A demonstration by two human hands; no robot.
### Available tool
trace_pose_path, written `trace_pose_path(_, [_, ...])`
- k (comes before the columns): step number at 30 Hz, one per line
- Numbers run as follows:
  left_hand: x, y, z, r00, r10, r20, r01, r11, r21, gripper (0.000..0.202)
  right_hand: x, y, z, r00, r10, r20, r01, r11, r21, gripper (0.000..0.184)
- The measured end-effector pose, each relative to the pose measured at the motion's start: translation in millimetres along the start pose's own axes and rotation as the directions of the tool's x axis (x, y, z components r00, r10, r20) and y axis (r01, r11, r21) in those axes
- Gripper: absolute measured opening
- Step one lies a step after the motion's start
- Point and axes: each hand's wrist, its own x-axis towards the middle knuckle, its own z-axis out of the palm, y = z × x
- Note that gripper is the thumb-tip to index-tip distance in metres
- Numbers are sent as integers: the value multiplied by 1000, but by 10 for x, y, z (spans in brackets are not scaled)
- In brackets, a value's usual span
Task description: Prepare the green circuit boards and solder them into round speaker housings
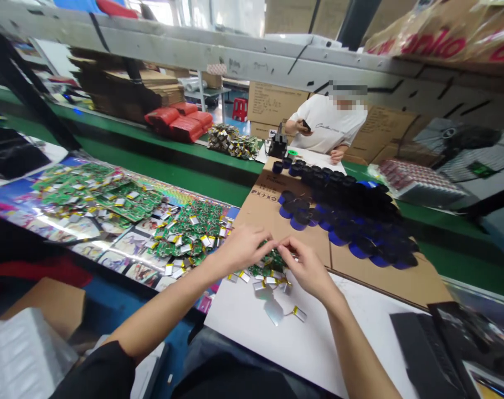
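Observation:
My left hand (244, 249) and my right hand (305, 265) meet fingertip to fingertip over the white work surface (343, 332). Both are closed in a pinch, and whatever lies between the fingers is too small to make out. Right beneath them is a small heap of green circuit boards (271, 265), partly covered by the fingers. Silver battery cells with yellow tape (271, 281) stick out of its near edge. One loose battery cell (299, 314) lies nearer to me, a thin wire at its end.
Larger circuit board piles (194, 227) cover the left table. Many blue-and-black round parts (339, 213) stand on a cardboard sheet (268, 221) ahead. Across the green bench, a person in a white shirt (329, 124) holds a dark object. A shelf beam (235, 61) crosses above.

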Motion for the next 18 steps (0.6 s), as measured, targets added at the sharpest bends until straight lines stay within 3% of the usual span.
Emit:
trace_pose_path(2, [-17, 4, 84, 992, -101, 79, 114, 974, -197, 55, -24, -11, 51, 999, 36, 28, -41, 985, 167, 42])
trace_pose_path(5, [-43, -52, 226, 960, -250, 130, 281, 826, -489, 69, -28, 67, 183, 984, 123, 131, -174, 840, 514, 48])
trace_pose_path(7, [-71, -92, 300, 944, -309, 117, 322, 782, -534, 72, -11, 148, 259, 978, 149, 147, -208, 767, 608, 48])
trace_pose_path(8, [-89, -108, 323, 940, -328, 97, 329, 787, -521, 72, 2, 187, 283, 979, 148, 141, -203, 776, 597, 47])
trace_pose_path(11, [-138, -163, 284, 947, -319, 35, 303, 852, -426, 60, 52, 273, 295, 987, 95, 131, -137, 920, 367, 39])
trace_pose_path(13, [-158, -230, 132, 970, -242, -41, 223, 940, -258, 44, 85, 301, 270, 988, 41, 149, -62, 989, 138, 31])
trace_pose_path(15, [-171, -343, -135, 979, -156, -128, 155, 988, -23, 34, 110, 315, 237, 990, -16, 144, 21, 999, -30, 29])
trace_pose_path(18, [-214, -596, -667, 933, -216, -289, 295, 918, 267, 39, 131, 334, 190, 990, -103, 96, 113, 988, -109, 30])
